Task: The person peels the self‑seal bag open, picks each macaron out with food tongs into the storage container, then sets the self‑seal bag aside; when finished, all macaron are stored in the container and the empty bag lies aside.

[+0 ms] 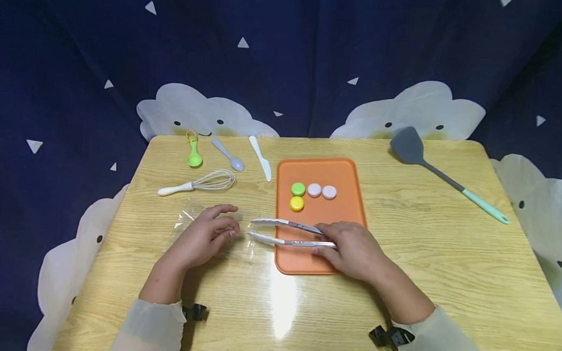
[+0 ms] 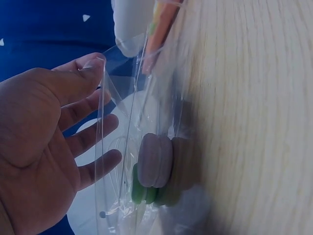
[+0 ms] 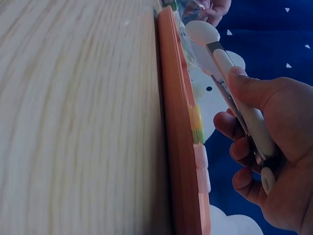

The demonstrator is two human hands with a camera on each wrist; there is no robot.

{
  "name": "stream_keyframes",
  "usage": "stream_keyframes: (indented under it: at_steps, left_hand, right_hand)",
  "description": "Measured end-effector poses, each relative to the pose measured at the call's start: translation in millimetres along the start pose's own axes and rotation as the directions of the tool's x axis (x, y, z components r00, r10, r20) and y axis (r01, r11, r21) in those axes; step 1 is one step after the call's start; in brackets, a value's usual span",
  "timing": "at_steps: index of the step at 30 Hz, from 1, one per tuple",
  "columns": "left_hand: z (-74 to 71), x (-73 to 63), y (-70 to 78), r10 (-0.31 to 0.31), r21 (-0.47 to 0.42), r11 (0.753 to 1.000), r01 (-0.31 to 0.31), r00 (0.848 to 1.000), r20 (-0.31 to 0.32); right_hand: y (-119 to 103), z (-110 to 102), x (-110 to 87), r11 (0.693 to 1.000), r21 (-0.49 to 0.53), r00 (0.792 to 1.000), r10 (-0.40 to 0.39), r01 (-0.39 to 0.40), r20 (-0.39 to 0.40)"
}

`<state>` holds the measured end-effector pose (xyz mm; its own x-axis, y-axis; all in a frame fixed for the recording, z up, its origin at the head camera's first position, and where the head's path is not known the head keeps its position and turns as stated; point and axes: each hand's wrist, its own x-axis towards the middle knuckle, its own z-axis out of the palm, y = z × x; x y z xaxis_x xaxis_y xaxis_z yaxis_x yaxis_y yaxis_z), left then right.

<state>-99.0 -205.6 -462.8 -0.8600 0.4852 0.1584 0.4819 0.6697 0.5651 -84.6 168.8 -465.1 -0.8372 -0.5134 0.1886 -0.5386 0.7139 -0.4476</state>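
My left hand (image 1: 204, 238) pinches the edge of a clear plastic bag (image 1: 181, 220) and lifts it, thumb tip at the film. Inside the bag, in the left wrist view, a lilac macaron (image 2: 155, 159) and a green macaron (image 2: 142, 193) lie low; the hand hides them in the head view. My right hand (image 1: 356, 250) grips metal tongs (image 1: 301, 243) with white tips over an orange tray (image 1: 316, 263). The tongs' arms are spread with nothing between them, tips pointing toward the bag's mouth. On the tray sit a green macaron (image 1: 298, 189), a yellow one and two pale lilac ones.
Left of the tray lie a whisk (image 1: 198, 183), a green measuring spoon (image 1: 194, 157), a grey spoon (image 1: 229, 155) and a white knife (image 1: 261, 159). A grey spatula (image 1: 447, 177) with a mint handle lies to the right. A dark blue curtain (image 1: 288, 63) hangs behind the table.
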Motion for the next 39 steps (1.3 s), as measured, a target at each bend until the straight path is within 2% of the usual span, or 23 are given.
stream_keyframes:
  at_steps: [18, 29, 39]
  left_hand:
    - [-0.4, -2.3, 0.5, -0.007, -0.016, 1.0, 0.007, 1.0, 0.003]
    - [-0.5, -1.4, 0.4, 0.004, -0.013, 1.0, -0.004, 1.0, -0.004]
    - [-3.8, -2.9, 1.9, 0.014, -0.016, 1.0, -0.014, 1.0, -0.008]
  right_hand:
    - [-26.2, 21.6, 29.8, 0.999, -0.042, 0.994, -0.013, 0.018, 0.113]
    - [-35.1, 29.0, 42.1, 0.998, -0.046, 0.99, -0.039, 0.046, 0.133]
    - [-38.1, 34.1, 50.6, 0.999, -0.002, 0.983, -0.052, 0.053, 0.178]
